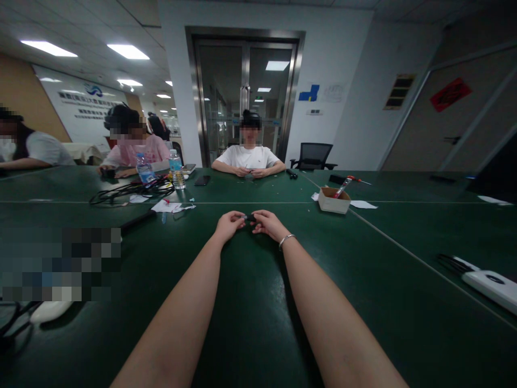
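Above the green table [250, 302], my left hand [228, 224] and my right hand [270, 223] meet nearly fingertip to fingertip. Between them is a small black object with a light, metal-looking end [249, 217]; it is too small for me to tell its kind. The fingers of my left hand pinch the light end. My right hand, with a silver bangle [286, 240] on the wrist, has its fingers closed on the black end. Fingers hide part of the object.
An open box [334, 203] with a tube-like packet stands right of my hands. Left are a paper scrap [166, 207], black cables [129, 189] and bottles [176, 171]. A white device [490, 285] lies far right. A person [249, 159] sits opposite; others sit left.
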Motion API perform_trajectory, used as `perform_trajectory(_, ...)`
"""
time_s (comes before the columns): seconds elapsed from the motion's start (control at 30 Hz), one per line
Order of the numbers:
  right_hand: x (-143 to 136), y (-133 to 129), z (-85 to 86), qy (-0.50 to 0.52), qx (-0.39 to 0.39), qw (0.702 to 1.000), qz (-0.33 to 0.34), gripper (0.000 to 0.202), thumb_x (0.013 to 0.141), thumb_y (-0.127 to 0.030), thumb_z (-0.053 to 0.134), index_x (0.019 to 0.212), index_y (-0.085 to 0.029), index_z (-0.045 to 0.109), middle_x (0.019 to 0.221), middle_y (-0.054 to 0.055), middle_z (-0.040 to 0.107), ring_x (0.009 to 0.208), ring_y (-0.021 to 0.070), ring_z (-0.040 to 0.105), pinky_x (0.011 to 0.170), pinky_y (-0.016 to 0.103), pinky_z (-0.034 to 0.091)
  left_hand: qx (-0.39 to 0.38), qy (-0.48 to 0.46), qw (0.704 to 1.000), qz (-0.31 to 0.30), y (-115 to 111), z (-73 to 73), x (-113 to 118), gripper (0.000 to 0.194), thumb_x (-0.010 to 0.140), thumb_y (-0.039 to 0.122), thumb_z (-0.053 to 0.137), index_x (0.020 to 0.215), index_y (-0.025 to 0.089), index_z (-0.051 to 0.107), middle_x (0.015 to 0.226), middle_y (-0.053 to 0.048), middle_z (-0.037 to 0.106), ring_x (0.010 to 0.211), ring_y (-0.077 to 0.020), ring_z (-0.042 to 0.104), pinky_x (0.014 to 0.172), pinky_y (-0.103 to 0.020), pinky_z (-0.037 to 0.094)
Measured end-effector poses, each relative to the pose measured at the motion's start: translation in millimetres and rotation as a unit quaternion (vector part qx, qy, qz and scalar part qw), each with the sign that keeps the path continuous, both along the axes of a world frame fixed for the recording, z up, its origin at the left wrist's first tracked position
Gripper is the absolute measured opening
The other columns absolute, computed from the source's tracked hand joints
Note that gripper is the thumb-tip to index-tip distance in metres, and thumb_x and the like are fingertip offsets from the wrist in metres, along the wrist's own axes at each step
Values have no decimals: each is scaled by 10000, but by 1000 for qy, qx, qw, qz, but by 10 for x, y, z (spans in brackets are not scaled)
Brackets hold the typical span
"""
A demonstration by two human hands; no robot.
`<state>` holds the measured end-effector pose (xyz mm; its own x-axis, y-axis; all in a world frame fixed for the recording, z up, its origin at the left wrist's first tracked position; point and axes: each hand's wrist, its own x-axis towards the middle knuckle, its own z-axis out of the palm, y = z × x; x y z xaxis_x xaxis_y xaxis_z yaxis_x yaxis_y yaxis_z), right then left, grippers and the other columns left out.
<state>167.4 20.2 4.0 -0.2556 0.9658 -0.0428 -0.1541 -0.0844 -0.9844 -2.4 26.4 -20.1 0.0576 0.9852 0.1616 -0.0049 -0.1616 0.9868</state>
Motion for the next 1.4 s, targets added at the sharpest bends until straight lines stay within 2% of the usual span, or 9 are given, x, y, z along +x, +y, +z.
perform_trajectory(0.17,-28,1,-12,6,21,1000,-21,88,817,-99,574,886,-151,560,663,-13,610,394,41,515,480,261,588,4,39,998,42,44,-20,32,195,685,216,707,864,153,662,648,-26,649,600,-124,620,642,-267,507)
perform_trajectory(0.33,-18,13,-6,17,38,998,-54,134,799,-60,540,887,-157,569,629,-29,575,437,61,557,522,276,598,-18,47,995,83,20,51,25,101,712,220,668,774,141,668,608,-30,637,549,-118,589,590,-248,476)
perform_trajectory(0.43,39,22,9,39,57,993,-92,170,792,-43,532,904,-163,575,615,-37,566,476,65,590,592,261,600,-35,20,993,111,11,74,-7,159,739,286,640,704,132,657,611,-38,631,535,-111,570,580,-248,461)
perform_trajectory(0.53,58,22,9,45,63,994,-80,174,799,-40,523,909,-160,583,634,-28,583,512,68,607,614,252,597,-34,8,994,103,8,67,-16,187,738,310,639,699,128,656,619,-41,630,546,-111,569,590,-252,458)
perform_trajectory(0.67,-29,23,-19,2,61,997,-43,202,781,-24,555,934,-149,595,656,-8,610,528,75,615,529,190,567,-28,26,995,88,-9,67,4,191,717,319,658,699,129,657,623,-42,632,554,-116,570,591,-255,456)
perform_trajectory(0.93,-52,63,-86,26,52,998,-39,236,753,31,568,929,-121,612,747,20,664,531,66,628,517,155,551,-23,89,993,75,-32,80,11,236,750,353,612,705,124,645,608,-27,615,531,-100,548,552,-229,431)
perform_trajectory(1.4,18,90,-163,66,47,997,-18,261,706,24,644,922,-123,652,871,57,692,647,110,679,631,208,596,-29,116,990,76,-71,109,24,299,772,402,561,679,125,623,588,-20,588,516,-95,524,528,-225,410)
